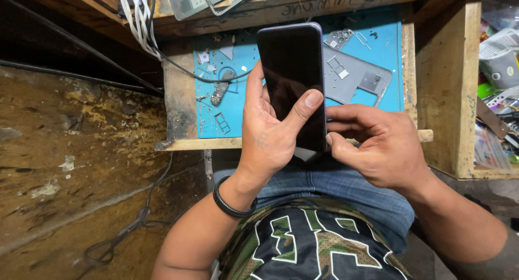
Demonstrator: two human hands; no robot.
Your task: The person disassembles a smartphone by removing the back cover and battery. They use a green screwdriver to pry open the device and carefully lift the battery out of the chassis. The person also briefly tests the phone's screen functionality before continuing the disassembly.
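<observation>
The left fingers (pixel 258 99) wrap the left edge of a dark-screened phone (pixel 292 80) from behind, and the left thumb lies across the glass near its lower right side, so the left hand (pixel 265 134) grasps the phone outright. The right fingers (pixel 346 118) pinch in at the phone's lower right edge, thumb tip and forefinger touching the rim, the rest of the right hand (pixel 384 150) curled beside it; it presses the edge rather than carrying the weight. The phone stands with its long axis running away from the body, screen facing up toward the camera, held above the lap and the near lip of the counter (pixel 189 145). The left hand is the nearer and fuller hold. Beyond it on the blue work mat (pixel 389 47) lie a grey phone mid-frame (pixel 357 77), a small camera bracket (pixel 339 38) and loose scraps; white cables (pixel 138 20) hang at the back left.
</observation>
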